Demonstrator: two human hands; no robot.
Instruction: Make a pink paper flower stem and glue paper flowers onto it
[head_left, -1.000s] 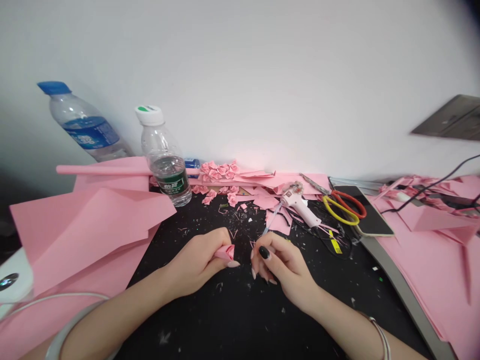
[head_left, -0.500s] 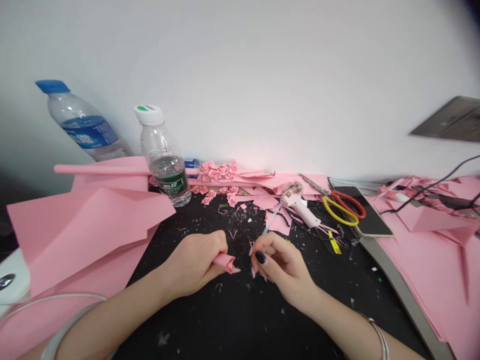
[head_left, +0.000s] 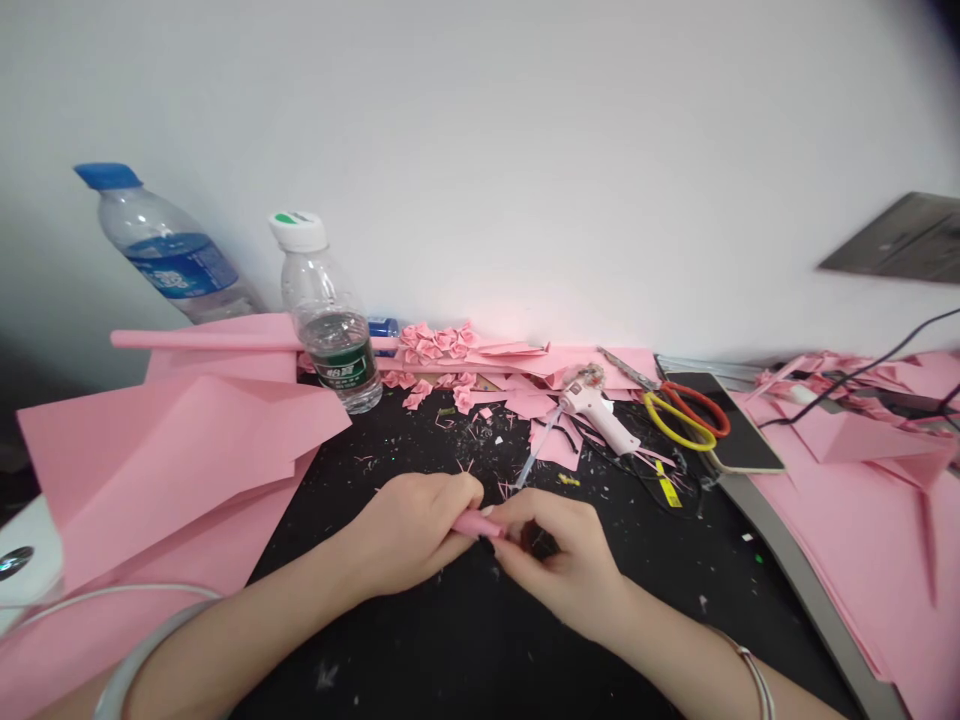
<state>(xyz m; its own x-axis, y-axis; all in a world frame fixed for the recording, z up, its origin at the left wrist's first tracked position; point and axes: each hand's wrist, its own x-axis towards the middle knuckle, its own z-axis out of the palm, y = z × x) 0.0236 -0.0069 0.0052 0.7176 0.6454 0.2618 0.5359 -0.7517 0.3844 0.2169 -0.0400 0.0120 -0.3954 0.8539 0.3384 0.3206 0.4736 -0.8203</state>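
A small roll of pink paper (head_left: 474,523) is held low over the black tabletop. My left hand (head_left: 409,525) wraps round it, hiding its left part. At the roll's right end, my right hand (head_left: 559,555) pinches with thumb and fingertips; a dark-painted thumbnail shows just below the paper. Beyond my right fingers lies a pink-and-white glue gun (head_left: 600,415), a clear glue stick (head_left: 531,465) sticking out towards my hand. Scraps of cut paper lie between my hands and the gun.
Two water bottles, one green-labelled (head_left: 337,350) and one blue-labelled (head_left: 180,265), stand at the left among large pink sheets (head_left: 180,430). Folded paper flowers (head_left: 435,345) sit by the wall. Scissors (head_left: 686,415) rest on a dark flat device (head_left: 742,430). More pink paper (head_left: 840,540) covers the right side.
My left hand has shifted a little right with the roll. My right hand, apart from the paper before, has come in and closed its fingertips on the roll's end.
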